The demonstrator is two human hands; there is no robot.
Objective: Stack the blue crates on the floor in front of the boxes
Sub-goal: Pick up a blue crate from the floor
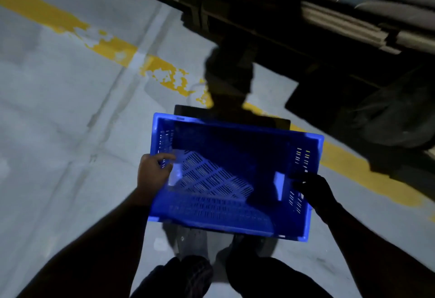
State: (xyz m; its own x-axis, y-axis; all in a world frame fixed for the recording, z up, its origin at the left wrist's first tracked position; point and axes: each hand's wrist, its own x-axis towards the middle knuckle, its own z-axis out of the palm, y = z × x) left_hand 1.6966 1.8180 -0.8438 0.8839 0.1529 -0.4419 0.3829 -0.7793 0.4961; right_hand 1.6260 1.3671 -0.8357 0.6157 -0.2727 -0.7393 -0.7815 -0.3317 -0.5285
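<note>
A blue slotted plastic crate [235,156] hangs in the air over the grey floor, open side up and empty. My left hand [153,173] grips its left end wall, fingers curled over the rim. My right hand [315,189], dark in shadow, holds the right end wall. The crate's shadow lies on the floor just beyond it. The boxes [341,22] are flattened cardboard stacked on a dark rack at the upper right, partly lost in darkness.
A worn yellow line [113,45] crosses the concrete floor [58,133] diagonally from upper left to lower right. My legs and shoes [195,271] show below the crate. A dark bundle [395,118] sits under the rack at the right.
</note>
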